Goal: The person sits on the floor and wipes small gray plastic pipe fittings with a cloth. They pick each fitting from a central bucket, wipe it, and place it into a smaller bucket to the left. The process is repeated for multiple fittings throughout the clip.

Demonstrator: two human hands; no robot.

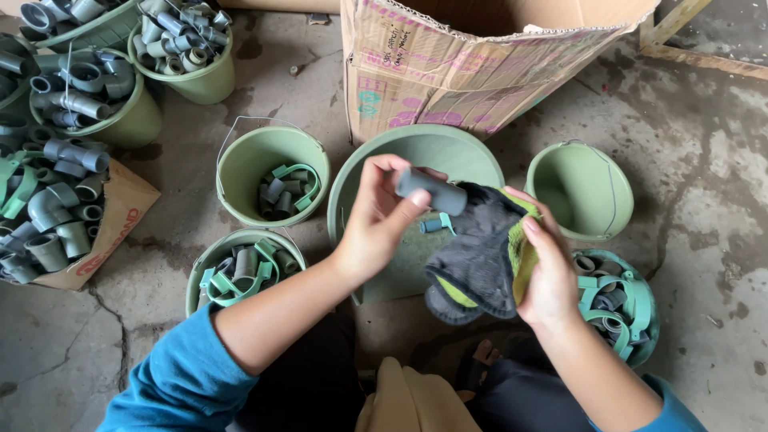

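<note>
At the centre of the frame, a short grey pipe piece (432, 190) is pinched between the thumb and fingers of the left hand (378, 220), its free end lying against a dark grey and yellow cloth (480, 256). The right hand (548, 276) is closed around that cloth from the right, fingers wrapped over its yellow edge, so the pipe sits just between the two hands. Both forearms rise from the lower edge, in blue sleeves pushed up, wrists bent inward towards each other.

Directly beneath the hands lies a large green basin (448, 148) with one small teal fitting (436, 225) showing inside. Around it stand green buckets: one at the upper right (582, 192), bare inside; one left of centre (272, 172) and one at lower left (240, 272), each holding fittings; three more crowd the upper left, heaped with grey pipe joints. A teal crate (628, 308) of fittings sits at the lower right. One cardboard box (448, 64) stands at the top.
</note>
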